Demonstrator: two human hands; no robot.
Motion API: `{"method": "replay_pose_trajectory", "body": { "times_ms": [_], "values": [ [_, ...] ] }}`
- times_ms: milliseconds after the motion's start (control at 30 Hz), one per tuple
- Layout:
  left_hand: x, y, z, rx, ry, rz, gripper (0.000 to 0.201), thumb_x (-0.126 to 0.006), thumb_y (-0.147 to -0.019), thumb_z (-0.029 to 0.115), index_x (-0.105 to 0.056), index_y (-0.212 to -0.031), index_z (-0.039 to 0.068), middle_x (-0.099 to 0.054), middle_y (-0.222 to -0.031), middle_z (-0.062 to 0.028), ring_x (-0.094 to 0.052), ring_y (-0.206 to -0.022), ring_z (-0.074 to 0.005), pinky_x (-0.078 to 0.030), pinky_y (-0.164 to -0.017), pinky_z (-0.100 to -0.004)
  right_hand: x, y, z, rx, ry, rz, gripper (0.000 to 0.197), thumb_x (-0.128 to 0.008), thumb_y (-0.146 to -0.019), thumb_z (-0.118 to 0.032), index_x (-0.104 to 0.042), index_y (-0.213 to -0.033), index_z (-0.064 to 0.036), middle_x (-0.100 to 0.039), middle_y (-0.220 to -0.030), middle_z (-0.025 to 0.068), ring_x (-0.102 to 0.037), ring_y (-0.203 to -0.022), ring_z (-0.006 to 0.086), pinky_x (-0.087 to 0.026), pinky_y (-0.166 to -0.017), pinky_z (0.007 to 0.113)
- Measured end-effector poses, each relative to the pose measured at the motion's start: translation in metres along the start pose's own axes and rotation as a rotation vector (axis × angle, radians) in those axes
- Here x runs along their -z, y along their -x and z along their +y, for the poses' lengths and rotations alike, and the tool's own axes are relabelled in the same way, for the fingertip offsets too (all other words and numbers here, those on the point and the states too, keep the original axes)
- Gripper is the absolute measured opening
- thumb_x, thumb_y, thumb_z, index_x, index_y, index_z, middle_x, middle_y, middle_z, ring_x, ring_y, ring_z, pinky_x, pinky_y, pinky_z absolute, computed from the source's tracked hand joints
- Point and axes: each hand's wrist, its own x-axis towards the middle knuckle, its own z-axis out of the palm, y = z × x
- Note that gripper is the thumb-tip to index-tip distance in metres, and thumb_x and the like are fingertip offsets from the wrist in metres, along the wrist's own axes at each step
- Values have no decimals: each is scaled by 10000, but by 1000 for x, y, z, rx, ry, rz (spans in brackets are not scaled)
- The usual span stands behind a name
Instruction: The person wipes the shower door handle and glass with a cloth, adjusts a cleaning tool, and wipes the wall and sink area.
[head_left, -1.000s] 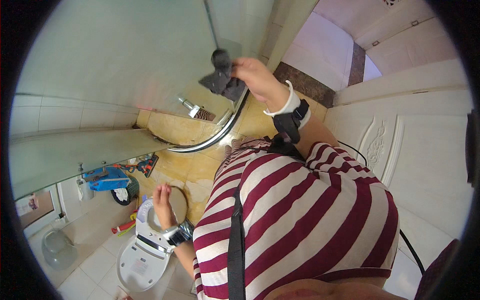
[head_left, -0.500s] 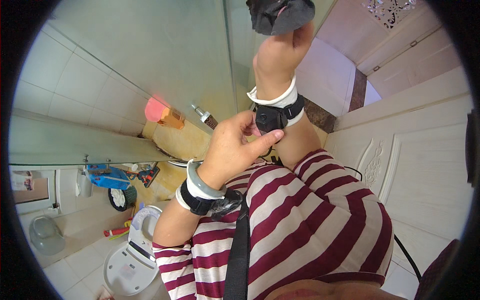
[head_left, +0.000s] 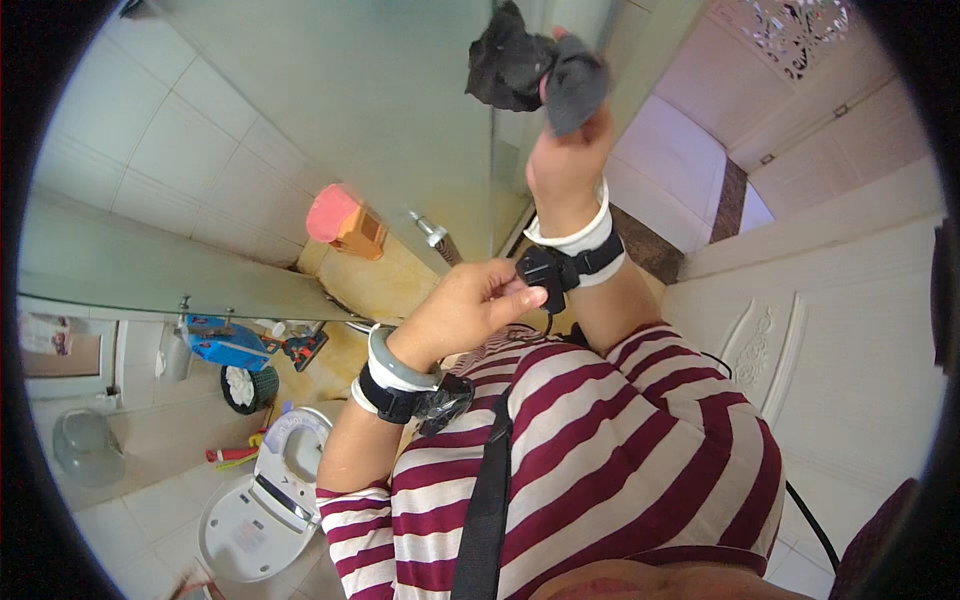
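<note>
My right hand (head_left: 572,170) is raised near the top of the view, its fingers closed on a dark grey cloth (head_left: 578,88) beside a glass panel (head_left: 340,100). Another dark patch shows just left of the cloth; whether it is more cloth or a reflection in the glass, I cannot tell. A white cuff and a black strap circle my right wrist, carrying a small black box-shaped device (head_left: 545,278). Thumb and fingers of my left hand (head_left: 462,305) pinch that device. On my left wrist sit a grey-green bangle (head_left: 405,372), a white cuff and a black strap.
A pink and orange bin (head_left: 347,222) and a metal-ended hose (head_left: 432,232) lie beyond the glass. At lower left are a white toilet (head_left: 255,530), a dark waste basket (head_left: 248,388) and a blue package (head_left: 225,342). A white carved door (head_left: 850,330) stands on the right.
My right hand and the cloth have come lower in the view, with more dark fabric or reflection showing. My left hand keeps its pinch on the wrist device. The view has shifted slightly.
</note>
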Motion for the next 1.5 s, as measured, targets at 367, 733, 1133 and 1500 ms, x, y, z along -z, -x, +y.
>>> {"method": "replay_pose_trajectory", "body": {
  "times_ms": [367, 733, 1133, 1500],
  "values": [
    [59, 139, -112, 96, 647, 725, 341, -518, -920, 192, -491, -1201, 1, -605, -989, -78, -579, -926, -168, -455, -877, -318, 47, 103, 37, 414, 658, -974, 392, -612, -765, -166, -577, -1126, -16, -441, -1295, 145, -436, -1144, 310, -369, -986, 398],
    [-2, 278, -263, 349, 1132, 1220, 281, -560, -891, 299, -543, -1083, 94, -601, -925, -10, -577, -833, -139, -473, -756, -286, -24, 36, 2, 476, 513, -878, 531, -561, -805, -385, -486, -1264, -129, -353, -1402, 85, -394, -1222, 307, -309, -1023, 453],
    [-79, 331, -323, 645, 1331, 1348, 167, -568, -878, 300, -575, -939, 145, -605, -818, 14, -565, -737, -131, -473, -723, -303, 75, 129, 61, 302, 619, -1433, 437, -589, -723, -205, -563, -1120, -23, -533, -1204, 113, -474, -1118, 300, -352, -1001, 421],
    [-64, 299, -305, 708, 1234, 1323, 247, -554, -884, 306, -551, -1034, 110, -583, -857, 3, -551, -791, -137, -454, -740, -281, 75, 131, 94, 752, 396, -1551, 296, -533, -690, -85, -611, -972, -44, -560, -1012, 54, -458, -1104, 230, -323, -1061, 373]
  ]
}}
